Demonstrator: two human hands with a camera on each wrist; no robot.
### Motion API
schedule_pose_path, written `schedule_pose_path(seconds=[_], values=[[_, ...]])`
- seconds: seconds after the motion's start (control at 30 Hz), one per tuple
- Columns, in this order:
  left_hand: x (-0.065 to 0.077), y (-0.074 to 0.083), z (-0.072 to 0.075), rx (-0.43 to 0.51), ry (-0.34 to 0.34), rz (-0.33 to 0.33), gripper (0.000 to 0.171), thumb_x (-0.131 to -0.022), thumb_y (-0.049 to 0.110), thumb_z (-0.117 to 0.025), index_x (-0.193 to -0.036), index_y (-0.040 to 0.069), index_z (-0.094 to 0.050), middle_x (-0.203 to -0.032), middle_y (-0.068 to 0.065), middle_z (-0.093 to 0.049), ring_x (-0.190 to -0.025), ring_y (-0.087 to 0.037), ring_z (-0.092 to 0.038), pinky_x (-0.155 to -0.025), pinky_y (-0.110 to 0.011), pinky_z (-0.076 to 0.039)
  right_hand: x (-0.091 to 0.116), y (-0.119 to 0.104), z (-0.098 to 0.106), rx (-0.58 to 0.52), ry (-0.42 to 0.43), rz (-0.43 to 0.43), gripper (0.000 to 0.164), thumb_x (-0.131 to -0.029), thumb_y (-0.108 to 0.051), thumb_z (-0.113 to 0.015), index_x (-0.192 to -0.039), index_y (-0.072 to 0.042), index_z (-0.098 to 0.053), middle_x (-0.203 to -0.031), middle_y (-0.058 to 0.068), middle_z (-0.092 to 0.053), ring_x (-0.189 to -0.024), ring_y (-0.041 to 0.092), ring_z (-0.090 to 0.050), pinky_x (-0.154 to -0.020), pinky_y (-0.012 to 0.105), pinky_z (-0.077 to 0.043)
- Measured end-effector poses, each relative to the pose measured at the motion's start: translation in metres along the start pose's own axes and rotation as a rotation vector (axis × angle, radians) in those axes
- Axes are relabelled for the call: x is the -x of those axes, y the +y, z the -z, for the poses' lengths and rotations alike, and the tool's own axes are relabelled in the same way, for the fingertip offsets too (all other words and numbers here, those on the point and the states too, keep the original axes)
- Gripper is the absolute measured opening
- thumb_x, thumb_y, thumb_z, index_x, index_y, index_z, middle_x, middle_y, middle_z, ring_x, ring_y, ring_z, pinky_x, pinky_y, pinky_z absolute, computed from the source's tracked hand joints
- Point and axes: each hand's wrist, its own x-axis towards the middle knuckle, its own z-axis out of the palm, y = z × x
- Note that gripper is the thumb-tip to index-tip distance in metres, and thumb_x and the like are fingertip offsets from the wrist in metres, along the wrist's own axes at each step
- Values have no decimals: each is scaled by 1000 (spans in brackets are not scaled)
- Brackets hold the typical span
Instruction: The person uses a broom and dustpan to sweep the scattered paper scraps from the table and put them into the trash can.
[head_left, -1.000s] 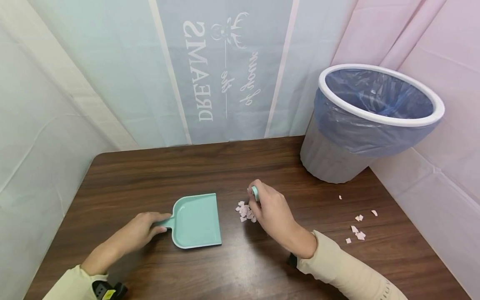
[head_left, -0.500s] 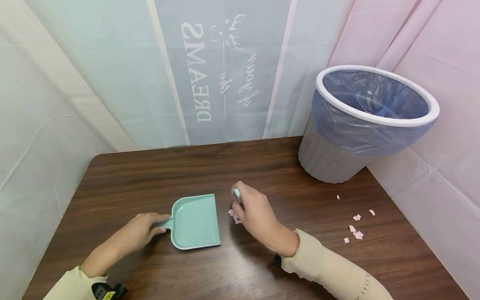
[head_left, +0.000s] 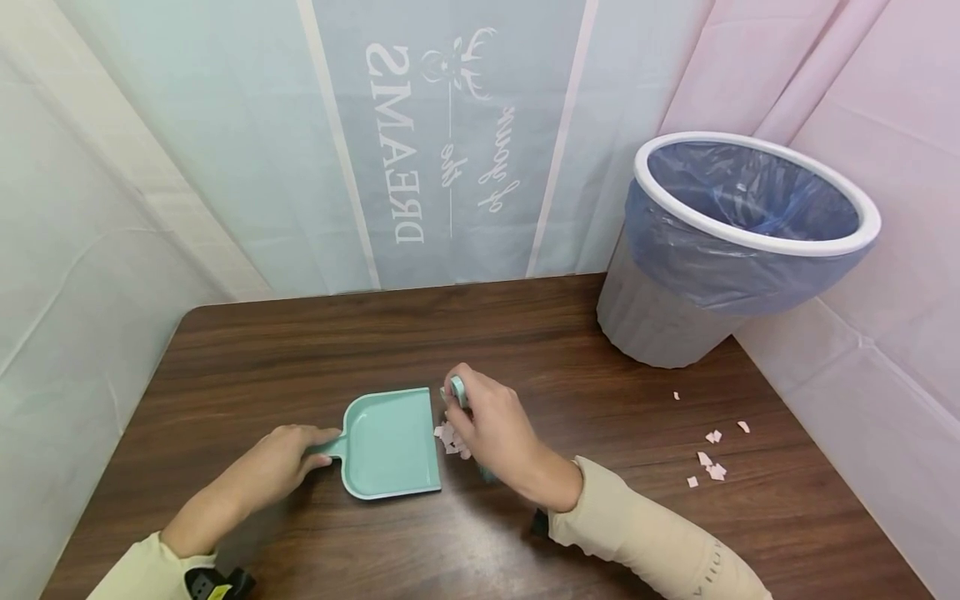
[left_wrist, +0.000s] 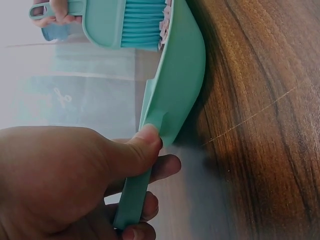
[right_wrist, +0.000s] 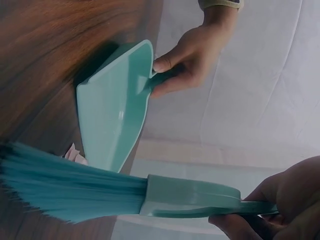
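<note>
My left hand [head_left: 281, 462] grips the short handle of a mint-green dustpan [head_left: 393, 446], which lies on the table with its straight edge facing right. In my right hand [head_left: 498, 429] is the handle of a small hand brush [right_wrist: 192, 197] with blue-green bristles [right_wrist: 75, 190]. The head view hides most of this brush under the hand. A little heap of pale pink paper scraps [head_left: 450, 439] lies between the bristles and the dustpan's front edge, right at that edge. Inside the dustpan I see no scraps.
More paper scraps [head_left: 708, 467] lie scattered on the right of the brown wooden table [head_left: 315, 350]. At the back right stands a grey bin [head_left: 660, 317] with a white rim and a blue bag. Printed curtains [head_left: 465, 167] hang behind the table.
My right hand has moved left with the brush, and the heap of scraps has shifted left to the dustpan's edge. The left hand and dustpan have stayed in place.
</note>
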Motion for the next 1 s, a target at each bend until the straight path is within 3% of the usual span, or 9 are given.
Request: schedule_pose_path(seconds=[0.23,0.37,0.5,1.0], values=[[0,1,0,8,-10,18,35,-88,7,-78,-120,-6,-71,-113,-19,-73,-106,-36,-70,-85,-49,-58,-2,-8,-6,-45,-44,-21,14,-96,1,-64,-94,-9,-56,-78,-4,-59,-57,3,-38,-51,17,-38],[0,2,0,7,-7,20,35,-88,7,-78,-119,-7,-71,-112,-19,-73,-105,-36,-70,-85,-48,-58,-3,-12,-8,-82,-60,-40,13,-97,0,-64,-94,-9,-55,-70,-5,-47,-55,2,-29,-48,18,-32],[0,2,0,7,0,23,35,-87,7,-78,-118,-7,-71,-111,-19,-74,-104,-35,-70,-85,-48,-58,-4,-15,-11,-101,-60,-32,13,-96,1,-65,-95,-8,-55,-68,-5,-42,-55,2,-28,-48,17,-30],[-1,1,0,10,-1,26,36,-87,8,-79,-119,-6,-71,-112,-19,-73,-104,-35,-70,-83,-48,-58,-4,-20,-17,-127,-10,-2,10,-97,1,-62,-95,-8,-56,-69,-4,-44,-57,2,-32,-49,15,-32]])
